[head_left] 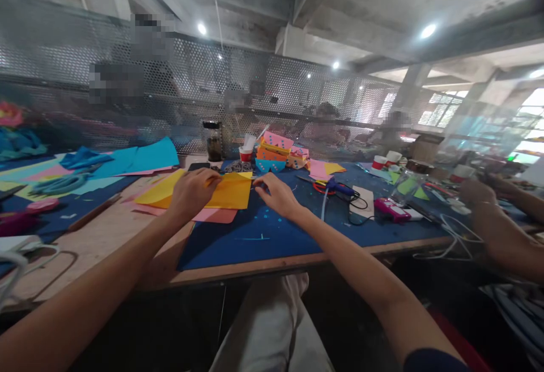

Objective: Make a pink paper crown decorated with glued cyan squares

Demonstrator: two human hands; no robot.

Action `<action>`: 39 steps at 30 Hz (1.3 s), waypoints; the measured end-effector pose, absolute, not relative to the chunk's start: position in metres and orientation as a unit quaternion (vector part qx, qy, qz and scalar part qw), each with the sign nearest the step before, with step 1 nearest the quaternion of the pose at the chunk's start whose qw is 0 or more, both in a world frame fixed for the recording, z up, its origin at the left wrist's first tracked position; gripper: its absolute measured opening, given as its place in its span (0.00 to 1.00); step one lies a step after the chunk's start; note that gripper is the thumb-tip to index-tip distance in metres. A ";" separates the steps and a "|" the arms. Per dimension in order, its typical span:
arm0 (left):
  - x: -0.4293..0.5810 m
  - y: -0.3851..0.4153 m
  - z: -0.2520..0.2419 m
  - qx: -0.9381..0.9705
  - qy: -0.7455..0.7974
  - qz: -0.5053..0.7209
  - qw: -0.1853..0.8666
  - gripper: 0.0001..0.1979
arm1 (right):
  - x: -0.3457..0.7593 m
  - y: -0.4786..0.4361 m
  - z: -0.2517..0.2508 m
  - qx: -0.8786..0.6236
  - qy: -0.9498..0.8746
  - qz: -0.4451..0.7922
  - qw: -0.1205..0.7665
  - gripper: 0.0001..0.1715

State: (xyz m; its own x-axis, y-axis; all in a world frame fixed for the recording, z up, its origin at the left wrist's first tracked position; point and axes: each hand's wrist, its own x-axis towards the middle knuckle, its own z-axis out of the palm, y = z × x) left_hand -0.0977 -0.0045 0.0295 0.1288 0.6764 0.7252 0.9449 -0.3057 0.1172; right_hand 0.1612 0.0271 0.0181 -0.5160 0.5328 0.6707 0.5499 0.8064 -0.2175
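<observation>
My left hand (195,191) is over a yellow sheet of paper (232,191), its fingers bent together and closed on the paper near the upper edge. The sheet lies partly over pink paper (219,215), and more yellow paper (159,191) spreads out to the left of the hand. Just off the sheet's right edge is my right hand (278,195), thumb and forefinger apart with nothing visible between them. Beneath it is a blue mat (263,250) with small blue paper scraps. Behind the hands, folded pink, orange and blue paper pieces (272,153) stand stacked.
A hot glue gun (340,189) and scissors (310,180) lie to the right, near a magenta object (391,210) and a glass jar (410,182). A dark bottle (212,142) and red-white cup (245,153) stand behind. Another person's arm (501,230) is at far right.
</observation>
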 end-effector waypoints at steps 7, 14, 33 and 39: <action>-0.102 -0.013 0.033 -0.695 -0.568 -0.397 0.192 0.12 | 0.193 0.021 0.005 -0.356 -0.840 -0.045 0.406 0.10; -0.102 -0.029 0.047 -0.671 -0.576 -0.419 0.204 0.14 | 0.199 0.028 -0.001 -0.387 -0.809 -0.062 0.438 0.14; -0.050 -0.103 0.024 -0.798 -0.425 -0.372 0.210 0.05 | 0.203 0.019 0.008 -0.376 -0.785 -0.043 0.491 0.12; -0.046 -0.112 -0.012 -0.848 -0.398 -0.319 0.145 0.07 | 0.210 -0.027 0.026 -0.360 -0.751 0.009 0.553 0.12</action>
State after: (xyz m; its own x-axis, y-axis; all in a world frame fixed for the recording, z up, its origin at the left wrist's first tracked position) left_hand -0.0460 -0.1122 -0.0120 0.4799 0.5821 0.6564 0.7671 -0.6415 0.0081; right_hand 0.2097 -0.0273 0.0263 -0.1296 0.5507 0.8246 0.5301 0.7413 -0.4117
